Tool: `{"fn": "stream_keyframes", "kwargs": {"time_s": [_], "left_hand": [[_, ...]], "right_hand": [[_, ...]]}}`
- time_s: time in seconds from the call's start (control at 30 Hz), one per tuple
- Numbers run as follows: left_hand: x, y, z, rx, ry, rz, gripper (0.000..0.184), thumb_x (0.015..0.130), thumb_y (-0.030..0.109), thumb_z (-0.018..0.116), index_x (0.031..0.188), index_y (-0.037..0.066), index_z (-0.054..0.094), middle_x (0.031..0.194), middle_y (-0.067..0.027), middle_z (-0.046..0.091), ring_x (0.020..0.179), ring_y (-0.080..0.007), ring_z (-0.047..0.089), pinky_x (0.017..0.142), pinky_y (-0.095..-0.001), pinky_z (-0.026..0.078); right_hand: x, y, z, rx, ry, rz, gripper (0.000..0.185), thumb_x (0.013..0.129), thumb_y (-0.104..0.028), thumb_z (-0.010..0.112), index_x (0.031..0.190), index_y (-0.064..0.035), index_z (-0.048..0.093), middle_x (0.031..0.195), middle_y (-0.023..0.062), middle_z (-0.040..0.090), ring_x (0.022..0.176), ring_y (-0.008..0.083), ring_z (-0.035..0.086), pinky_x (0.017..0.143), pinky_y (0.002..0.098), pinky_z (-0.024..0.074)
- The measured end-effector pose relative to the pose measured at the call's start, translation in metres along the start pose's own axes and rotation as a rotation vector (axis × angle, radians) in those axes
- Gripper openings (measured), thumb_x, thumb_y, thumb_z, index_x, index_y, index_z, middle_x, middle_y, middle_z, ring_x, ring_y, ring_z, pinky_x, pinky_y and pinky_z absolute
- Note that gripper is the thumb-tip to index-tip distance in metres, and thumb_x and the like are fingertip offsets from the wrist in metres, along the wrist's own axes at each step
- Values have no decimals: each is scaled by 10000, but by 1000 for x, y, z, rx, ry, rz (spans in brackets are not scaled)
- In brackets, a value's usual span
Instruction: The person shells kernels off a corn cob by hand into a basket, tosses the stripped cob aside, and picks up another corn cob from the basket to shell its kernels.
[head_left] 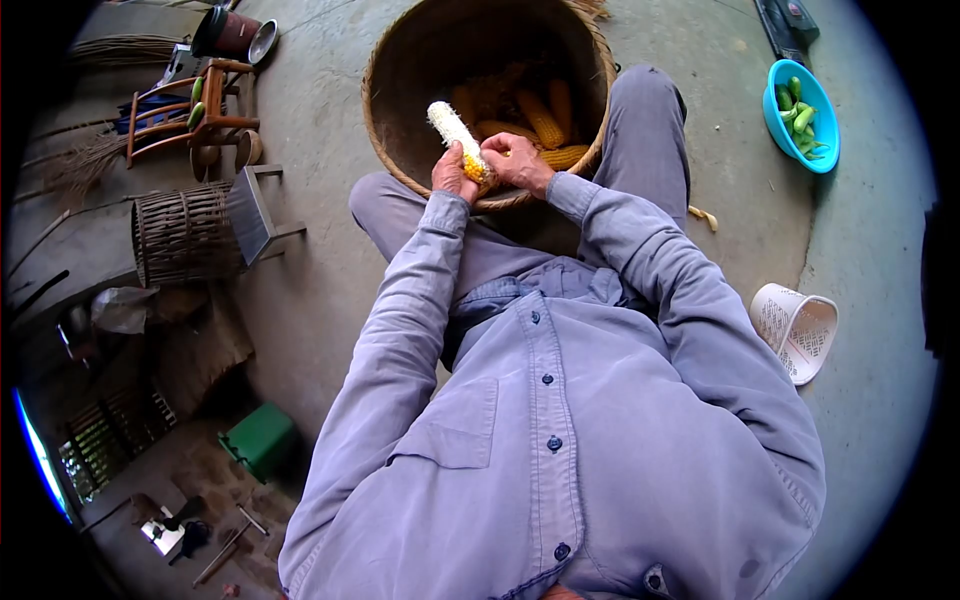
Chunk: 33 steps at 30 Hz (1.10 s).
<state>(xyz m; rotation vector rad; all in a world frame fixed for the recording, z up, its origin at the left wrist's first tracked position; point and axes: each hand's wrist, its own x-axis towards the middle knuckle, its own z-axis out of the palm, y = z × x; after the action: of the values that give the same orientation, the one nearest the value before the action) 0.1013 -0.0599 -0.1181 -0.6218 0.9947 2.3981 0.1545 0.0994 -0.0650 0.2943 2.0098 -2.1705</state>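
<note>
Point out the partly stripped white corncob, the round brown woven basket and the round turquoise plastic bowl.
Partly stripped white corncob (456, 132): head view, on its bare white stretch.
Round brown woven basket (402, 100): head view, inner wall, left side.
Round turquoise plastic bowl (825, 117): head view, inner wall, right side.

1. On the floor (745, 250) before me stands the big basket (425, 60); corn ears (541, 120) lie in it, mostly toward its right rim, with a cob (453, 130) by the near rim.
2. On my right, a bowl (828, 125) holds vegetables (802, 120); nearer me, a small basket (773, 315).
3. On my left, a chair (213, 112) beyond a stool (250, 217); farther back, a bin (260, 442).
</note>
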Motion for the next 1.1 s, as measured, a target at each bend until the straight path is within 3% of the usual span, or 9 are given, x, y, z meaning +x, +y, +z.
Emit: {"fn": "stream_keyframes", "kwargs": {"time_s": [0.13,0.33,0.53,0.57,0.67,0.77,0.97,1.1], "left_hand": [[5,-1,-10,-12,4,-16,414,988,287,510,1265,-17,461,1168,-180,578,1096,-347,566,992,-515,448],[7,0,-11,-20,10,-17,407,982,284,521,1260,-9,465,1163,-173,581,1094,-340,568,997,-514,443],[-11,4,9,-51,50,-48,337,949,220,571,1211,16,516,1127,-139,598,1038,-322,582,980,-504,449],[-9,3,9,-47,49,-27,326,941,208,580,1203,21,524,1120,-133,601,1030,-317,584,974,-504,451],[-5,3,4,-32,23,-12,315,916,170,608,1191,35,536,1096,-116,610,1021,-301,587,956,-498,459],[-18,6,22,27,28,27,320,894,136,637,1187,48,540,1080,-101,613,1015,-286,588,937,-481,468],[-17,5,26,101,3,115,490,829,28,692,1262,19,464,1091,-120,599,997,-277,595,904,-446,500],[-19,3,27,133,5,127,451,857,35,664,1261,17,464,1086,-124,603,970,-275,608,872,-430,521]], "right_hand": [[-5,-3,-2,-68,-94,-73,366,821,-199,716,1078,38,606,965,108,665,836,177,647,770,292,545],[1,6,-8,148,-155,67,319,803,-130,682,1067,40,627,926,107,673,827,183,645,774,296,542],[6,8,-1,141,65,217,262,838,-73,542,1059,24,646,893,105,675,752,157,632,672,279,522],[7,6,-3,91,31,272,255,910,-152,547,1120,-20,609,983,73,641,833,167,646,722,305,558],[6,5,-3,123,73,231,267,903,-208,613,1078,-7,633,951,69,654,825,153,639,700,290,549],[10,14,-2,60,71,37,306,850,-244,663,988,28,683,889,114,693,748,158,638,707,304,524],[7,8,-5,-43,31,112,250,830,-200,680,948,20,690,855,100,694,752,157,645,695,300,535],[11,15,-8,260,6,332,177,811,-132,679,923,4,665,819,76,668,722,143,641,635,283,546]]}}
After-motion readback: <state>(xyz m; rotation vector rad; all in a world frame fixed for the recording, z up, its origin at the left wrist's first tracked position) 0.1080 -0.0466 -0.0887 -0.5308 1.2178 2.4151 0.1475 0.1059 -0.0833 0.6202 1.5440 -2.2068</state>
